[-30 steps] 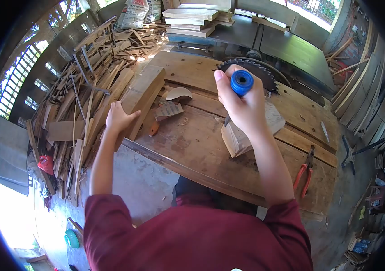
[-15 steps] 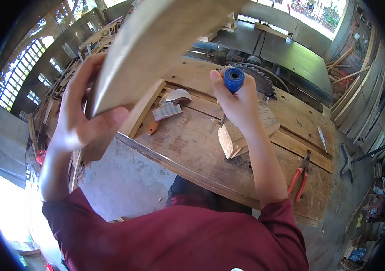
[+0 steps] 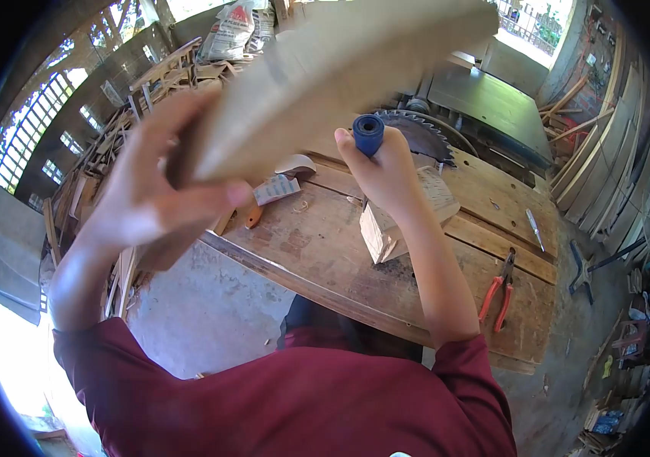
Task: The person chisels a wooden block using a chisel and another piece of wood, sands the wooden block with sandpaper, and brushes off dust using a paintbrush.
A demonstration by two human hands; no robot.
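My left hand [image 3: 138, 198] is wrapped round the lower end of a thick piece of wood [image 3: 325, 84], raised high and blurred. The wood leans up to the right across the view. In my right fist [image 3: 395, 175] is a chisel with a blue handle [image 3: 369, 137], held upright, thumb beside its top. A pale wood block [image 3: 386, 232] with a pointed, split-looking end lies below this hand on the wooden workbench [image 3: 302, 247]. My forearm covers part of the block, and my hand hides the chisel's blade.
Red-handled pliers [image 3: 498, 293] and a slim pale tool [image 3: 535, 230] lie at the bench's right. A printed paper piece [image 3: 277, 189], an orange handle [image 3: 252, 217] and a curved pale piece [image 3: 297, 163] are left. Behind stands a toothed circular saw blade [image 3: 420, 139].
The raised wood and my left hand have shifted, the wood's upper end reaching further right. My view has turned slightly, moving the bench left. The chisel blade, partly visible before, is now hidden.
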